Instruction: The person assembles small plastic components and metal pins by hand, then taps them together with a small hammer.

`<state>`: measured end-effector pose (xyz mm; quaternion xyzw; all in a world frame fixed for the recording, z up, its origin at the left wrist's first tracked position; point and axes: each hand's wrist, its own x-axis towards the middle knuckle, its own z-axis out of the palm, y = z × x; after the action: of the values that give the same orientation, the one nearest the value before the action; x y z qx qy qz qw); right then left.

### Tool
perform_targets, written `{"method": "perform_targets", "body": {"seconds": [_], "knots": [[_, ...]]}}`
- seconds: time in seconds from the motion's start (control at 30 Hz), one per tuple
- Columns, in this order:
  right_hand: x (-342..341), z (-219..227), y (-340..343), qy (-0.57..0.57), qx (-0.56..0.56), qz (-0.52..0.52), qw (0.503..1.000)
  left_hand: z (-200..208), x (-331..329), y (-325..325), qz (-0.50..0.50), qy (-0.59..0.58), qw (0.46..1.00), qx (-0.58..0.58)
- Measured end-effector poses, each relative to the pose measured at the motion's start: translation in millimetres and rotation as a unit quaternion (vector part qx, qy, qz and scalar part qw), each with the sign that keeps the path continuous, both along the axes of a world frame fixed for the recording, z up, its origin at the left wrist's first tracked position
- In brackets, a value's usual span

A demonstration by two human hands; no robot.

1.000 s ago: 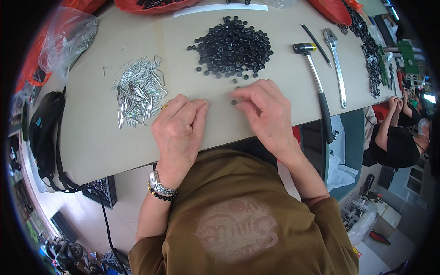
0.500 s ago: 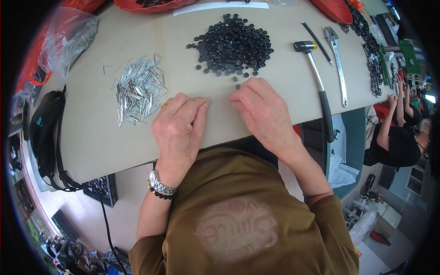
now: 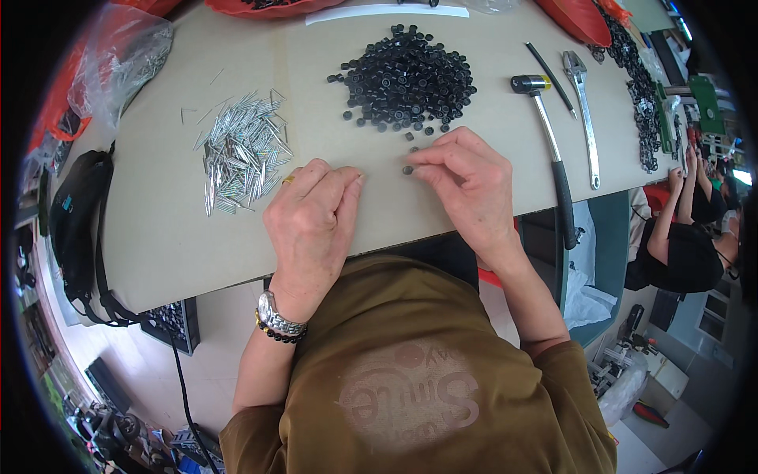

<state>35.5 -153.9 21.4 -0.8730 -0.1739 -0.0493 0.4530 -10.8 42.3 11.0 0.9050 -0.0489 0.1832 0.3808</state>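
Observation:
My left hand (image 3: 310, 207) is closed in a pinch above the near part of the table, to the right of a heap of thin silvery pins (image 3: 243, 154). What its fingertips hold is hidden. Across a short gap, my right hand (image 3: 471, 186) has its thumb and forefinger brought together at a small round black cap (image 3: 407, 170). The cap shows at the very tips of these fingers. Just beyond them lie two loose caps of the same kind, and farther back a large heap of black caps (image 3: 407, 79).
On the right of the table lie a hammer (image 3: 545, 130) with a black grip, a thin black rod (image 3: 550, 77) and an adjustable wrench (image 3: 586, 118). A black bag (image 3: 79, 221) hangs at the left edge, near a clear plastic bag (image 3: 126, 59). Red trays (image 3: 264, 8) stand behind.
My right hand has drawn slightly right and its fingers have loosened, so the black cap at its fingertips now shows. The left hand keeps its pinch almost in place.

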Motion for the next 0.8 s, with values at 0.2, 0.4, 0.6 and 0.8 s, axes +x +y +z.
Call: {"method": "perform_targets", "body": {"seconds": [0.2,0.4,0.6,0.8], "knots": [[-0.6,-2.4,2.9,-0.036,-0.086,0.041,0.995,-0.4,0.3,0.6,-0.003,-0.012,1.0,0.01],[0.3,3.1,20.0,-0.048,0.004,0.063,0.997,-1.0,0.0,0.3,-0.004,-0.01,1.0,0.011],[4.2,-1.3,34.7,-0.093,0.036,0.108,0.989,-3.6,0.4,0.1,-0.007,-0.026,0.999,0.021],[4.8,0.7,34.1,-0.083,0.023,0.121,0.989,-0.5,-0.3,1.3,-0.011,-0.02,1.0,0.012]]}}
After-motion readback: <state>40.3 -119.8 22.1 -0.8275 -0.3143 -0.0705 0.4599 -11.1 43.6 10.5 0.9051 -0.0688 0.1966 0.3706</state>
